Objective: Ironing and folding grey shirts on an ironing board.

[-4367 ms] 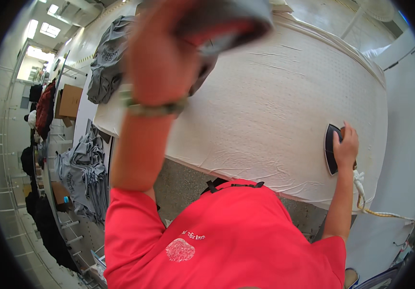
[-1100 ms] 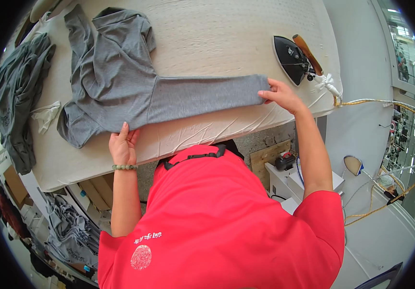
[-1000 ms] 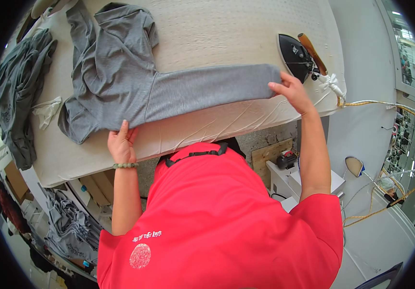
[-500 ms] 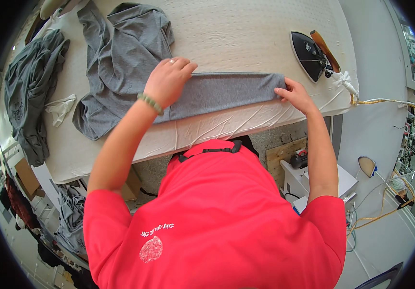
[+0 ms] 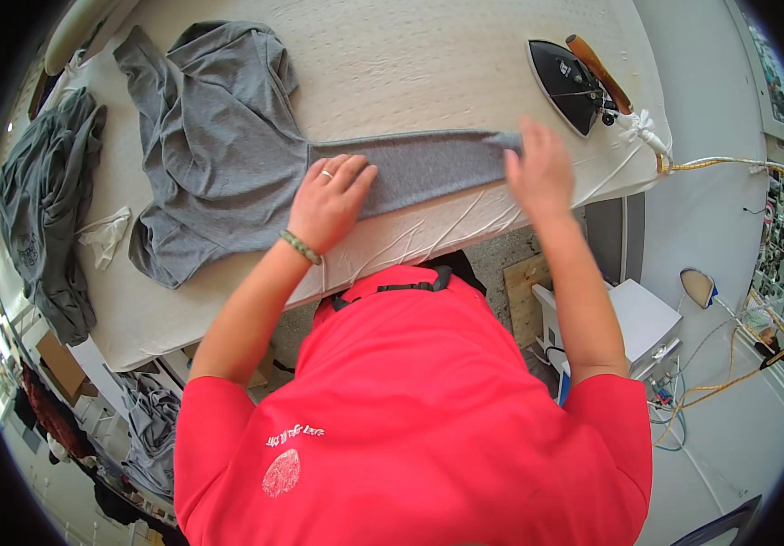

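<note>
Right fingers (image 5: 537, 144) (blurred) perhaps touch grey sleeve (image 5: 428, 166), iron (image 5: 566, 89) nearby.

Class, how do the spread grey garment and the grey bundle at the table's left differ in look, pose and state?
The spread garment lies with one sleeve extended; the bundle is gathered in crumpled folds. The left hand rests on the spread garment; neither hand touches the bundle. The bundle shows a dark print; none shows on the spread garment. Both are grey cloth.
</note>
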Available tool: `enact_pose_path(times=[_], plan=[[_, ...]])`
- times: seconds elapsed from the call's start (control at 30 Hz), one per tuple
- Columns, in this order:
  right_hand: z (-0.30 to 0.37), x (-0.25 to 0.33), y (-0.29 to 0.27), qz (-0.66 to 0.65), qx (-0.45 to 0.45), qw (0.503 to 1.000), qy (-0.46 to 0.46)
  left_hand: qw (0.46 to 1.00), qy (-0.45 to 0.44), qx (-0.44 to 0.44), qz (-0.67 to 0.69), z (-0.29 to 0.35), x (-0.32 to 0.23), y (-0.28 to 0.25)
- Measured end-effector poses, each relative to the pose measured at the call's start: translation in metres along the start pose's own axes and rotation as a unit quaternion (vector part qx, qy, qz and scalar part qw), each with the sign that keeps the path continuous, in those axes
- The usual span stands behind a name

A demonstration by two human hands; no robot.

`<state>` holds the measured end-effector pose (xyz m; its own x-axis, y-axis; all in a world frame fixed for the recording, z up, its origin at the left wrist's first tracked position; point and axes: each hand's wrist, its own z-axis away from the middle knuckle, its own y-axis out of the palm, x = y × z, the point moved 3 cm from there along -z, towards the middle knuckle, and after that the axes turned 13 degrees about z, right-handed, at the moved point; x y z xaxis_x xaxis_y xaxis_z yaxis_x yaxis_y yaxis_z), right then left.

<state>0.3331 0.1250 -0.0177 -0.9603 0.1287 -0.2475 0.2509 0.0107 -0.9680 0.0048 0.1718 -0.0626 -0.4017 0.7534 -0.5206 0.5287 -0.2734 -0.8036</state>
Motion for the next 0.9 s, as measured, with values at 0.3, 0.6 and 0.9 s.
enact_pose_path(times=[0.3, 0.6, 0.9], plan=[[0.012, 0.083, 0.023, -0.133, -0.024, 0.969, -0.207, 0.988, -0.131, -0.084, -0.024, -0.003, 0.000, 0.013], [0.022, -0.044, 0.059, -0.115, -0.003, 0.977, -0.178, 0.996, -0.069, -0.027, 0.058, -0.073, -0.064, 0.102], [-0.093, -0.150, 0.021, -0.059, -0.158, 0.977, -0.132, 0.993, -0.119, -0.017, 0.018, -0.141, -0.126, 0.168]])
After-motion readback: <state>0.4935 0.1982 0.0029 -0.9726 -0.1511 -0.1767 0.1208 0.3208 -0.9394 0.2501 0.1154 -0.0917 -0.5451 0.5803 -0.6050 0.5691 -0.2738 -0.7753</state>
